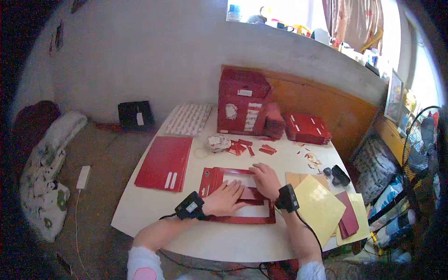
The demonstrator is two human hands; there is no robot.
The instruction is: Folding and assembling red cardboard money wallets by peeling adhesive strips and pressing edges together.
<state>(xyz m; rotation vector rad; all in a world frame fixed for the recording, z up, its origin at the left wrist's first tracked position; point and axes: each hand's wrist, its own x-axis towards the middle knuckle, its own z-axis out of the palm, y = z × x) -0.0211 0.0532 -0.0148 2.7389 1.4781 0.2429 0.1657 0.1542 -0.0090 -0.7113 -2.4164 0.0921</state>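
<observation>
A dark red card sheet [240, 220] with white window-like areas lies in front of me on the table. My left hand [224, 199] rests flat on its left and middle part, fingers stretched out and slightly apart. At the sheet's upper right, my right hand [267, 182] touches it with its fingers extended to the left and a little bent. Neither hand visibly grips anything. Part of the sheet is hidden under both hands. To the left lies a stack of flat red cards [163, 163] with two white slots.
On the white table [186, 233] stand tall red card stacks [233, 105] and a lower red stack [308, 128]. Red scraps [240, 147] lie beside a whitish roll [217, 143]. Yellow sheets [318, 200] are at right, near a black object [339, 175]. A fan [422, 144] stands far right.
</observation>
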